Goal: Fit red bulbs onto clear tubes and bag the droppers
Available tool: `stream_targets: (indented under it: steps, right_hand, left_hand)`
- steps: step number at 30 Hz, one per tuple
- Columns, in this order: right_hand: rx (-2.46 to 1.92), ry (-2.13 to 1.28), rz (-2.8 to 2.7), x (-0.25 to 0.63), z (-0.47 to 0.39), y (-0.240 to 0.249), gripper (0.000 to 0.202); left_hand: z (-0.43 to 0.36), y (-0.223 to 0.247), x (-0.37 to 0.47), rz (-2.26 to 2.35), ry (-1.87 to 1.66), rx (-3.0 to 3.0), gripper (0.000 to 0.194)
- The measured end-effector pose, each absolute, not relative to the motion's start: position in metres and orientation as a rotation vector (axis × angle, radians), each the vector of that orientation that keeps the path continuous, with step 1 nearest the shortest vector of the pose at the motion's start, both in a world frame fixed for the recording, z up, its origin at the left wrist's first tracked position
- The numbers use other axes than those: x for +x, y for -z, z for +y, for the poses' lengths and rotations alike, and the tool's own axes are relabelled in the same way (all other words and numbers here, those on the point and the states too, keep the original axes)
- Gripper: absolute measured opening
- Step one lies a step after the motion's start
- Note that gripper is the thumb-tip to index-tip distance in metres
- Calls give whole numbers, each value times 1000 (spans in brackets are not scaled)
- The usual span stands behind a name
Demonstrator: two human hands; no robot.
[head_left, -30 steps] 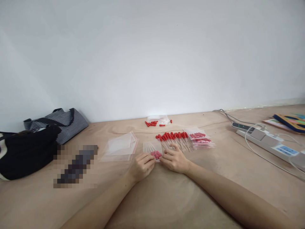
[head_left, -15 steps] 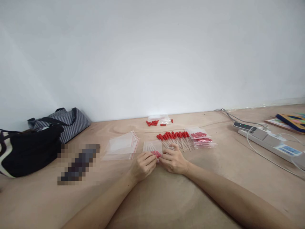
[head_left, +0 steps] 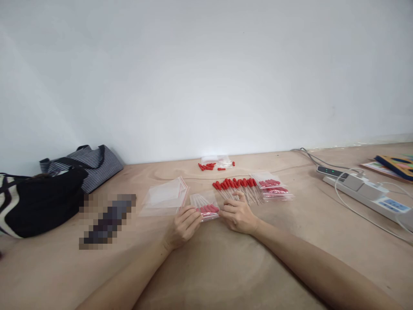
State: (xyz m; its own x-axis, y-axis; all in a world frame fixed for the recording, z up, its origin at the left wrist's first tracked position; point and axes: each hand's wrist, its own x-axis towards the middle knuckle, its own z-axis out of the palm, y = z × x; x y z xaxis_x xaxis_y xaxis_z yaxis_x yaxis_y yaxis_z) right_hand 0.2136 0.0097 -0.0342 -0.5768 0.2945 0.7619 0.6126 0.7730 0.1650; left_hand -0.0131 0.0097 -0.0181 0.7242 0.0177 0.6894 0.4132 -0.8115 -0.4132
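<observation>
A small clear zip bag holds several droppers with red rubber bulbs, their clear tubes pointing away from me. My left hand pinches the near left corner of this bag between thumb and fingers. At its near right corner, my right hand is closed on the edge, index finger bent upward. Just beyond the right hand lies a row of loose droppers, bulbs toward the wall. Filled bags are stacked to their right. Flat bags with red seal lines lie left of the held one.
Loose red bulbs lie near the wall beside another clear bag. A black bag and a striped bag stand at the left, near a blurred-out dark object. At the right are a power strip with cables and a blue-edged board.
My left hand has slid left along the bag's near edge, and my right hand has shifted slightly right. More of the bag and its red bulbs now shows between them.
</observation>
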Motion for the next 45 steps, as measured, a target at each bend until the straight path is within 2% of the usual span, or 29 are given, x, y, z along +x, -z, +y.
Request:
stream_targets:
  steps: [8, 13, 17, 20, 23, 26, 31, 34, 37, 42, 45]
  right_hand:
    - [-708, 556, -2156, 215, 12, 36, 20]
    - [-786, 531, -2181, 219, 12, 36, 22]
    - [-892, 466, -2246, 214, 7, 35, 13]
    - [-999, 427, -2270, 206, 2, 36, 26]
    - [-1082, 378, -2301, 201, 1, 38, 23]
    - [-1053, 174, -2267, 202, 1, 40, 24]
    - [-1012, -469, -1787, 206, -2, 40, 21]
    - [-957, -652, -1612, 212, 0, 33, 22]
    - [-916, -596, -1517, 235, 10, 22, 23]
    - [-1153, -89, -1516, 314, 38, 12, 23]
    - [-1291, 23, -1617, 359, 50, 21, 19]
  left_hand:
    - [12, 13, -21, -497, 927, -2383, 16]
    - [11, 12, -21, -443, 913, -2473, 17]
    - [8, 16, -18, -567, 946, -2575, 13]
    - [5, 18, -12, -591, 994, -2655, 12]
    - [3, 16, -10, -594, 1031, -2741, 6]
    - [5, 13, -16, -673, 1075, -2777, 9]
    - [12, 13, -27, -1016, 1139, -2730, 18]
    - [15, 14, -29, -1166, 1089, -2748, 19]
    - [17, 15, -27, -1226, 1004, -2790, 17]
    - [16, 16, -24, -1232, 882, -2887, 16]
    - [17, 17, -24, -1226, 870, -2882, 16]
